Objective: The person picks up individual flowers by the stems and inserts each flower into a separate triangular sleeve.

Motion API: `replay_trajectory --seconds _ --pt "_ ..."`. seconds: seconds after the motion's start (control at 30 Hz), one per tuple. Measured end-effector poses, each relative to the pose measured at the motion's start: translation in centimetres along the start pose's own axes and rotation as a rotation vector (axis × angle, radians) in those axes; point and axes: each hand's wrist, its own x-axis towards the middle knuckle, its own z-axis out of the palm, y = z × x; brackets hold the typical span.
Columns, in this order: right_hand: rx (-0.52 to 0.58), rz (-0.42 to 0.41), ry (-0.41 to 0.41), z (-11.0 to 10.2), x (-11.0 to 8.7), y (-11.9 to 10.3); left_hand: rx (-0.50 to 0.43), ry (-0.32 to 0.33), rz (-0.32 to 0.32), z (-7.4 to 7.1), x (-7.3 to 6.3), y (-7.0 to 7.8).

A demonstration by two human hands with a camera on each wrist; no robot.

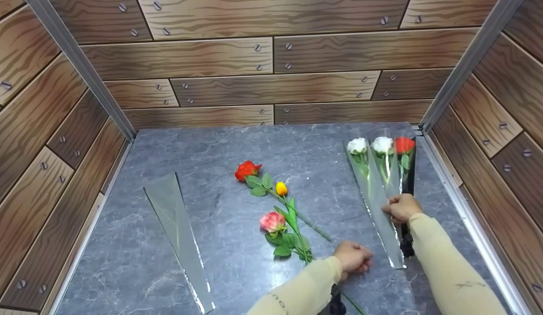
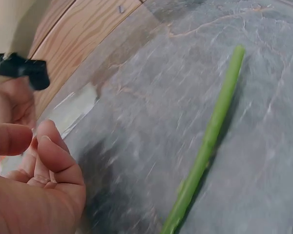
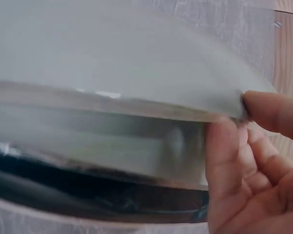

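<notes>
My right hand [image 1: 403, 208] pinches the edge of a clear flower sleeve [image 3: 136, 58] between thumb and fingers. In the head view this looks like the middle sleeve, with a white rose [image 1: 382, 145] inside. Close beside it lie a sleeved white rose [image 1: 357, 145] on the left and a sleeved red rose [image 1: 404, 145] on the right. My left hand [image 1: 352, 257] hovers low over the table with loosely curled fingers and nothing in them. A green stem [image 2: 205, 146] lies beside it in the left wrist view.
Loose on the grey marbled table [image 1: 218, 148] lie a red rose [image 1: 247, 171], a yellow-orange tulip [image 1: 281, 188] and a pink flower [image 1: 272, 222]. A flat sleeve [image 1: 173, 218] with no flower lies at left. Wood-patterned walls [image 1: 271, 54] enclose the back and sides.
</notes>
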Motion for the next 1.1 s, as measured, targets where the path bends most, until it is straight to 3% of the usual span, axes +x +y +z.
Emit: replay_trajectory --seconds 0.13,0.27,0.4,0.5,0.63,0.77,0.87,0.97,1.1 --pt "-0.127 -0.009 0.098 -0.3 -0.7 -0.2 0.003 -0.016 0.033 -2.1 -0.3 0.3" --pt "-0.195 -0.022 0.266 -0.4 -1.8 -1.5 0.025 -0.030 0.096 -5.5 -1.0 1.5" --pt "-0.101 -0.045 0.366 -0.3 -2.7 -3.3 0.086 -0.035 0.188 -10.5 -2.5 3.4" --pt "0.143 -0.043 0.364 0.1 -3.8 -4.7 0.144 0.000 0.286 -15.0 -4.0 4.6" --pt "0.488 -0.001 0.338 0.8 -5.8 -5.8 0.175 0.086 0.345 -21.3 -6.1 5.1" --pt "0.539 0.003 0.306 1.7 -7.7 -5.3 0.216 0.209 0.368 -27.1 -7.7 4.8" --pt "0.544 0.004 0.295 2.3 -8.8 -4.3 0.398 0.353 0.469 -30.9 -8.7 3.9" --pt "0.599 0.013 0.319 2.9 -9.6 -3.4 0.605 0.474 0.510 -34.2 -9.8 2.3" --pt "0.655 0.009 0.338 3.5 -10.6 -2.3 0.808 0.542 0.411 -37.5 -11.7 -0.7"
